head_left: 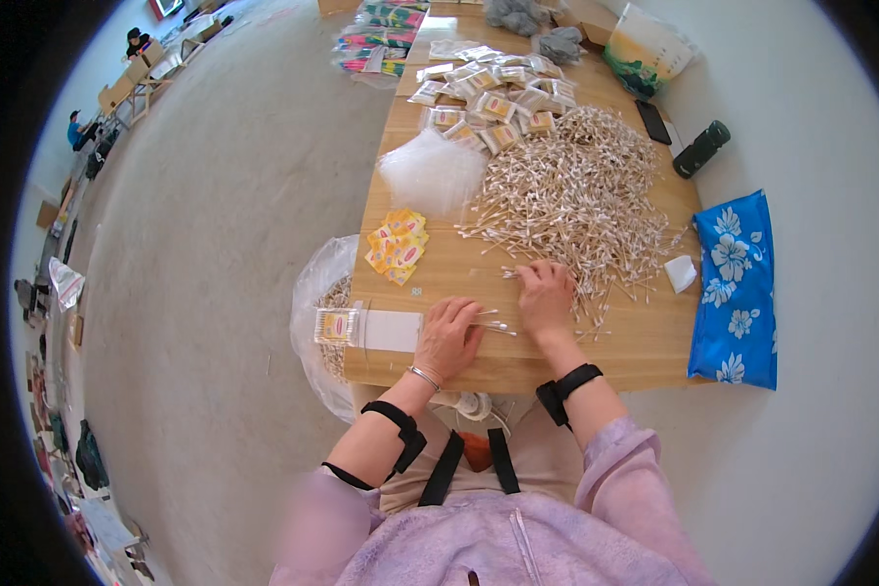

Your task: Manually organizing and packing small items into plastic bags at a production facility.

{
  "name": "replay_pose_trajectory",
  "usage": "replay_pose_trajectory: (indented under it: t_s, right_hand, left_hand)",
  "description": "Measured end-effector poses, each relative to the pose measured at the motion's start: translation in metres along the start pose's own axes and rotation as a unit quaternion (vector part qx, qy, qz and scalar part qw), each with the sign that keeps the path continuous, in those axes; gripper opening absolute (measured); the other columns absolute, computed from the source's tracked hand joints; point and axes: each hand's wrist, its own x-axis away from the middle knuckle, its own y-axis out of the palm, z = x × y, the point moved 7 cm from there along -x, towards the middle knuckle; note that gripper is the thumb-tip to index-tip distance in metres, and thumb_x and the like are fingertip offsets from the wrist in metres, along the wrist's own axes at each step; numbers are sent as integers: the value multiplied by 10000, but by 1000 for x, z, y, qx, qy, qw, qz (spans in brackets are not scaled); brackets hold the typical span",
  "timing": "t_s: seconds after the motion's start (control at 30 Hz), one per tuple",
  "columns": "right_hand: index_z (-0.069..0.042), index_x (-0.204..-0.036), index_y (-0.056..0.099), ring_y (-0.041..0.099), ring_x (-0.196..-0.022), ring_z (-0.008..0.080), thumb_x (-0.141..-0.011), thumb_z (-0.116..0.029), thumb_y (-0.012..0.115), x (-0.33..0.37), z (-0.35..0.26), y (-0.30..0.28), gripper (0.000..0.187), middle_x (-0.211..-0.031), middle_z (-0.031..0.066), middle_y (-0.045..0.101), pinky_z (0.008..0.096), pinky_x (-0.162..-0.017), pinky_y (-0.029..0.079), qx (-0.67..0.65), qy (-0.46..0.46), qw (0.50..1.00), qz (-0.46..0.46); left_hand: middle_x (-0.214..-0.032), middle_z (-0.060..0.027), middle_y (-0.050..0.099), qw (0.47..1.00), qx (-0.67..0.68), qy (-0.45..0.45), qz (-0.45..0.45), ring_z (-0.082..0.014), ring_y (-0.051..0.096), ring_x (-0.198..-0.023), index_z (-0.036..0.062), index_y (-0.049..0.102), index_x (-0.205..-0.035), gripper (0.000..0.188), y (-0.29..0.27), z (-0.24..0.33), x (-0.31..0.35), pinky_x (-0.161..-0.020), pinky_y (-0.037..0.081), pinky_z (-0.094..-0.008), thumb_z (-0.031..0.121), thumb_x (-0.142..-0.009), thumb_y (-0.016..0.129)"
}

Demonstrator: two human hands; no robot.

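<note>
A big heap of cotton swabs [576,190] covers the middle of the wooden table [645,342]. My right hand [545,296] lies flat on the near edge of the heap, fingers spread over loose swabs. My left hand [447,337] rests beside it on the table, fingers curled over a small bunch of swabs [490,322] that pokes out to the right. Left of that hand lie a white card [389,331] and a filled packet of swabs [335,325] at the table's left edge.
Yellow-and-red labels [397,245] and a pile of clear bags [433,171] lie left of the heap; several filled packets [488,93] sit farther back. A plastic sack [320,293] hangs at the left edge. A blue floral cloth [737,288], dark bottle [701,148] and phone [653,122] sit right.
</note>
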Motion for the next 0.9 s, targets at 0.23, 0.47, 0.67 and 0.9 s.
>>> replay_pose_trajectory:
  t_s: [0.23, 0.47, 0.67, 0.9]
  right_hand:
    - [-170, -1024, 680, 493, -1044, 232, -773, -127, 639, 30, -42, 3, 258, -1067, 12, 575, 390, -920, 357, -146, -63, 985, -70]
    - [-124, -1058, 669, 504, -1055, 260, -728, -48, 655, 32, -6, -12, 339, -1082, 54, 583, 390, -912, 391, -187, -40, 981, -30]
    - [-145, -1021, 677, 501, -1045, 259, -764, -117, 680, 27, -5, -5, 258, -1050, 40, 581, 398, -894, 394, -189, -70, 978, -53]
    - [-201, -961, 698, 497, -1047, 233, -786, -162, 675, 33, -24, -7, 181, -1046, 11, 575, 403, -881, 385, -157, -49, 986, -37]
  left_hand:
    - [-1361, -205, 436, 998, -43, -41, 32, -366, 350, -1309, -15, 468, -1292, 556, 1, -4, -2, -1088, 297, -432, 224, -824, 649]
    - [-1402, -247, 379, 989, -127, -68, 43, -398, 312, -1334, -20, 438, -1316, 592, -5, -2, -5, -1109, 267, -447, 255, -835, 645]
    - [-1402, -218, 393, 994, -16, -100, 51, -399, 329, -1320, -16, 442, -1307, 560, 5, -15, -2, -1109, 263, -465, 222, -838, 637]
    - [-1246, -184, 546, 988, 8, -116, 103, -356, 452, -1230, 4, 505, -1248, 435, -1, -27, 1, -1081, 322, -453, 126, -842, 602]
